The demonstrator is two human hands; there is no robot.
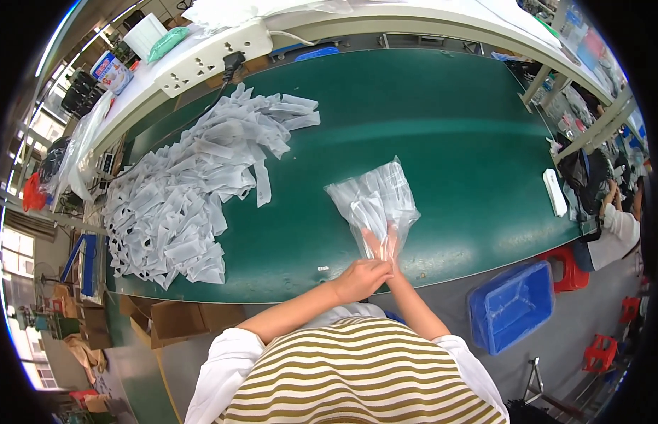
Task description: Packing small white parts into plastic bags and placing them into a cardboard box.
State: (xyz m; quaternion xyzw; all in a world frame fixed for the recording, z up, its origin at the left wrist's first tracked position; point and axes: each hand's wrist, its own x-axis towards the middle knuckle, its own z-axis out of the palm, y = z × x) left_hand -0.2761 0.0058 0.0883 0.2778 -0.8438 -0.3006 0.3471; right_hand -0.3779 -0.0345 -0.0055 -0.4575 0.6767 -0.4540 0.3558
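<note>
A clear plastic bag [406, 205] lies near the table's front edge, with several whitish translucent sleeves [371, 210] inside it. My right hand [389, 246] reaches into the bag through its mouth, thumb and fingers apart against the lower ends of the sleeves. Its fingertips are partly hidden by the crinkled plastic. Closed at the bag's mouth, my left hand [363, 280] grips the plastic edge beside my right wrist. To the left spreads a large heap of similar flat sleeves [180, 205].
The green table [442, 141] has a white shelf with a power strip [216, 60] above it. A white elongated object [554, 192] lies at the right edge. On the floor are a blue bin [513, 304], a red stool [569, 272] and cardboard boxes [177, 321]. Another person [615, 233] is at far right.
</note>
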